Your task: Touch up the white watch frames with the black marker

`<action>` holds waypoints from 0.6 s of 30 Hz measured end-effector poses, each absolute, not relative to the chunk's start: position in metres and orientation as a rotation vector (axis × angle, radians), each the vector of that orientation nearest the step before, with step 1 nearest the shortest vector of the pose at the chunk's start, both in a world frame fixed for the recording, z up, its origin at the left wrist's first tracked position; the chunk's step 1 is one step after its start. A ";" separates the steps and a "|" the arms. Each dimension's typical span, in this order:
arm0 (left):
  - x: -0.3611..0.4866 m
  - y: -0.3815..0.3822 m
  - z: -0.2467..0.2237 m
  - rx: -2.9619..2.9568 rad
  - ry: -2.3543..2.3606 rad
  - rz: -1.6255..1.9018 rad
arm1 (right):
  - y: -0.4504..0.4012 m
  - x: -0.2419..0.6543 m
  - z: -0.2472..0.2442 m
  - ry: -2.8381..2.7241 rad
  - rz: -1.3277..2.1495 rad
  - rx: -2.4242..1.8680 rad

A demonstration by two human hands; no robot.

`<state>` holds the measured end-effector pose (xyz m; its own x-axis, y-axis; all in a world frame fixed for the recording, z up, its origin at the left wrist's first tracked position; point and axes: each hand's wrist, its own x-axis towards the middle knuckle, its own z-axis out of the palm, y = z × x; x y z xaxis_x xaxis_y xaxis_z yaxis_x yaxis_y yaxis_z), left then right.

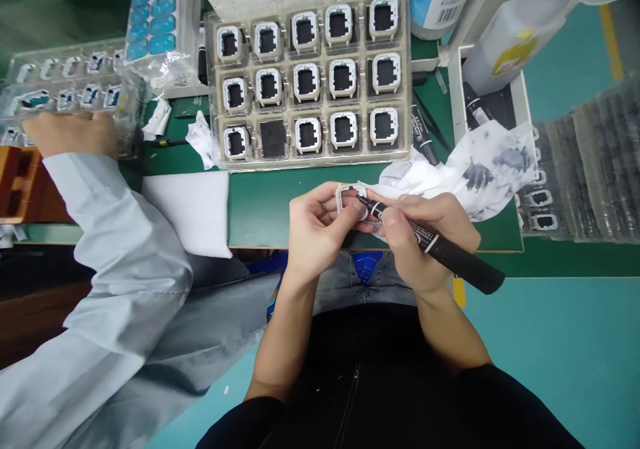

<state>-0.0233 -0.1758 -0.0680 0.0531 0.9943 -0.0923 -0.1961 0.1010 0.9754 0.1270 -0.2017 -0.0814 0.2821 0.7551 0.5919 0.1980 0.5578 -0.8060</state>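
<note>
Near the table's front edge, my left hand (317,229) is closed around a small white frame (342,197). My right hand (425,235) grips a black marker (437,247) with its dark tip pointing left, at the frame's right part; whether the tip touches it I cannot tell. The fingers of both hands are close together and cover part of the frame. Behind them lies a clear plastic tray (320,164) with rows of similar white frames, each over a dark pad. One pocket in its front row, second from the left, shows only a dark pad (273,139).
A stained white cloth (465,169) lies right of my hands, beside another marker (424,135). White foam (193,209) lies left. A person's hand (75,135) reaches over another tray at far left. A white bin (523,105) with a bottle (515,42) stands right.
</note>
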 end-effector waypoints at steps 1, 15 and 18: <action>-0.023 -0.175 -0.068 1.006 1.073 1.190 | -0.201 0.126 -0.081 -1.261 0.449 -0.950; -0.017 -0.180 -0.070 1.153 1.133 1.268 | -0.202 0.122 -0.080 -1.302 0.316 -1.050; -0.016 -0.180 -0.070 1.153 1.120 1.284 | -0.202 0.121 -0.078 -1.305 0.304 -1.068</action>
